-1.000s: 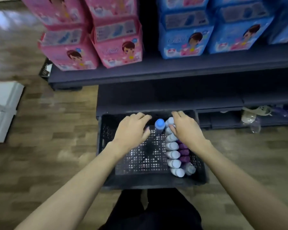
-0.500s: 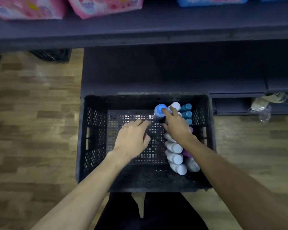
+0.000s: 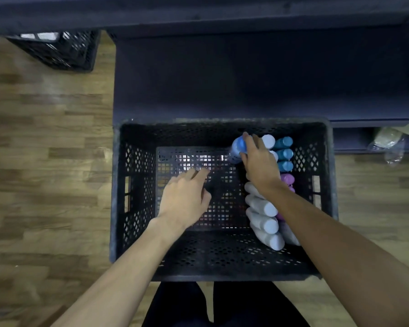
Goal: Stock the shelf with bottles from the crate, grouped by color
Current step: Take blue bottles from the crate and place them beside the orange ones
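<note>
The right hand (image 3: 260,162) reaches to the far side of the crate (image 3: 118,197) and its fingers (image 3: 247,140) curl over the cap of the blue bottle (image 3: 237,148), which stands upright at the head of the rows, just left of the white bottles (image 3: 263,210). The hold looks like a light pinch at the top, not yet a full wrap. The left hand (image 3: 184,199) hangs over the bare crate floor, fingers loosely bent, holding nothing.

To do this step well, slide the fingers lower so they close round the body of the blue bottle, then lift it straight up. The white bottles just right of the fingers lean toward the person, and a sideways pull could knock them over. The teal bottles (image 3: 285,153), farther right of the fingers, and the purple bottles (image 3: 287,179), near the wrist, should be left alone for now. The left hand could steady the white row. The shelf (image 3: 246,79) lies beyond the fingers, dark and open; the blue bottle belongs there with its own colour.
</note>
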`<control>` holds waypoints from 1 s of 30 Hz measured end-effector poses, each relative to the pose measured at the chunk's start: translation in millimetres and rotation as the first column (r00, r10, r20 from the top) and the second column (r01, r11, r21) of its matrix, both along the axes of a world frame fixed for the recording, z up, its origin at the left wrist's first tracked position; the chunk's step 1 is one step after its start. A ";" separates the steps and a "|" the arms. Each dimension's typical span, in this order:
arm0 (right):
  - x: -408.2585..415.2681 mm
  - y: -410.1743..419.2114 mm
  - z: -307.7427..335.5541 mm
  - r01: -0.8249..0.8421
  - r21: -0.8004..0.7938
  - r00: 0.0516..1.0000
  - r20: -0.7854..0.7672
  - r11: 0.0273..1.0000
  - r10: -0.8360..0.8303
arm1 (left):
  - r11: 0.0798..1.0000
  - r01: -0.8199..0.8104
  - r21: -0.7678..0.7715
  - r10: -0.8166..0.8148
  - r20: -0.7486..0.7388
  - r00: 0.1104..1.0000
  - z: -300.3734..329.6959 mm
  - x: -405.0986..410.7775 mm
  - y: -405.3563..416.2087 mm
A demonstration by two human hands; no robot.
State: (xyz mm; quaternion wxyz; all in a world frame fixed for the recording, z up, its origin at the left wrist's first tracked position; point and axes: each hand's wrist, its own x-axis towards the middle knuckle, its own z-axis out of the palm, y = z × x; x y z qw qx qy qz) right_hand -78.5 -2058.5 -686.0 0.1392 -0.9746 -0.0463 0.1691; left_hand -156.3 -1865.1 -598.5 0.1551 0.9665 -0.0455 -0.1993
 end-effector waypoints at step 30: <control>-11.1 30.0 -58.4 0.169 0.173 0.974 0.123 0.970 -0.191 | 0.995 -0.018 -0.096 0.023 0.052 0.998 -40.5 -46.6 20.3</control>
